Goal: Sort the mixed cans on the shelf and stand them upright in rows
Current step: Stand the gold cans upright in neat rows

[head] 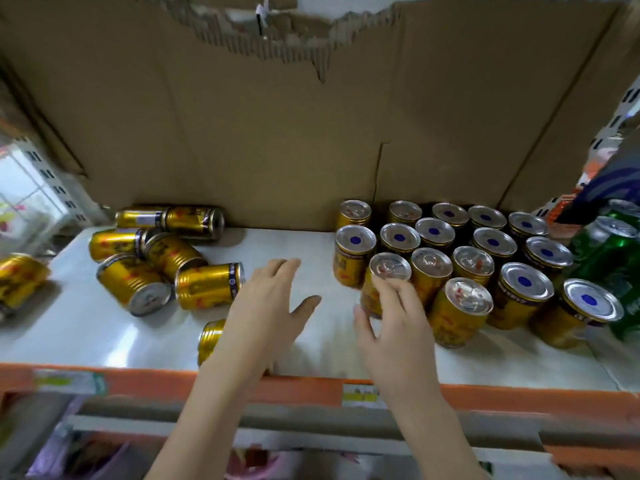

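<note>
Several gold cans [464, 261] stand upright in rows on the right half of the white shelf [104, 327]. Several more gold cans [156, 258] lie on their sides in a loose heap at the left. My right hand [394, 327] holds the front-left upright gold can [388, 268], with fingers curled on its side and the thumb by its base. Stretched flat above the middle of the shelf, my left hand [266, 306] holds nothing, its fingertips near a lying can [207, 285]. Another lying can [209, 337] is partly hidden under my left forearm.
Green cans [609, 258] stand at the far right beside the gold rows. Torn brown cardboard [277, 133] lines the back and sides of the shelf. An orange rail with price tags [311, 389] runs along the front edge. One more gold can [17, 278] lies at the far left.
</note>
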### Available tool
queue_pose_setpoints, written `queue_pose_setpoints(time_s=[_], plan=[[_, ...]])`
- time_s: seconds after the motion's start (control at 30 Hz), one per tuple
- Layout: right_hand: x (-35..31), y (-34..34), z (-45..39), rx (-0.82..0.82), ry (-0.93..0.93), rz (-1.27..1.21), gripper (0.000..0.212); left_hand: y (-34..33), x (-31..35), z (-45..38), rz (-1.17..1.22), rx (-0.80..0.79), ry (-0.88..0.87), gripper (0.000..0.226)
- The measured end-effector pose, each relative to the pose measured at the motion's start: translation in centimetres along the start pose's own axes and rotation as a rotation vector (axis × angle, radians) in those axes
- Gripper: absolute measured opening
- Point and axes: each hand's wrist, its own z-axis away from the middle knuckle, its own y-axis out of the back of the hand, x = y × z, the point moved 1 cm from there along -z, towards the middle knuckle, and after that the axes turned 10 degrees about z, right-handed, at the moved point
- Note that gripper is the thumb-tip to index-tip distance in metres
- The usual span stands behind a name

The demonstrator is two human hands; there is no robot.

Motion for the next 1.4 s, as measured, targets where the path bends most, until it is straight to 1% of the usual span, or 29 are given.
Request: queue_pose_setpoints(time_s=[0.07,0.13,0.23,0.3,0.37,0.43,0.53,0.6,0.67,0.8,0.9,1.03,1.1,1.2,1.27,1.33,1.4], plan=[[-2.7,-1.8,0.7,-0.08,0.048,-0.022,0.041,2.4,-2.9,1.4,0.009,0.044,0.048,0.058],[-5.5,-3.2,1.1,-0.148,0.122,-0.029,0.048,4.3,-6.0,2.8,-0.008,0.091,0.09,0.052],[-9.6,-4.7,1.4,-0.23,0.254,-0.013,0.056,6.3,-10.5,4.4,-0.049,0.083,0.149,0.049],[-12.0,-5.7,1.6,-0.351,0.382,0.045,0.067,7.1,-13.2,4.9,-0.058,0.064,0.165,0.053],[-13.0,-6.6,1.8,-0.526,0.461,0.153,0.076,7.0,-14.9,4.9,-0.04,0.041,0.161,0.065],[-13.6,-7.5,2.2,-0.594,0.5,0.284,0.08,6.8,-15.9,4.8,-0.018,0.006,0.162,0.077],[-14.0,-8.0,2.6,-0.558,0.461,0.347,0.081,6.0,-16.2,3.7,-0.029,-0.001,0.129,0.087],[-14.1,-8.1,2.4,-0.547,0.443,0.348,0.08,5.3,-16.0,2.6,-0.088,0.019,0.067,0.088],[-14.3,-8.2,2.2,-0.558,0.43,0.354,0.081,4.5,-15.9,1.6,-0.159,0.025,0.019,0.084],[-14.5,-8.3,1.8,-0.596,0.408,0.375,0.087,3.8,-16.1,0.9,-0.186,0.037,0.065,0.078],[-14.6,-8.2,1.6,-0.588,0.39,0.367,0.084,4.1,-16.1,1.1,-0.193,0.079,0.052,0.076],[-14.3,-7.8,2.0,-0.54,0.341,0.299,0.078,4.9,-15.8,1.7,-0.075,0.131,0.08,0.07],[-13.7,-7.2,2.1,-0.488,0.294,0.273,0.077,5.1,-15.3,2.1,0.061,0.149,0.101,0.068],[-12.1,-5.6,2.0,-0.402,0.164,0.201,0.078,5.2,-13.7,2.2,0.266,0.184,0.095,0.07],[-10.4,-4.1,1.8,-0.346,0.053,0.156,0.079,4.9,-11.9,1.8,0.295,0.149,0.052,0.075],[-8.3,-2.6,1.5,-0.284,-0.056,0.137,0.079,4.1,-9.6,1.3,0.289,0.064,0.019,0.08],[-6.0,-1.4,1.2,-0.239,-0.147,0.114,0.075,2.7,-7.2,1.0,0.287,-0.019,-0.01,0.08]])
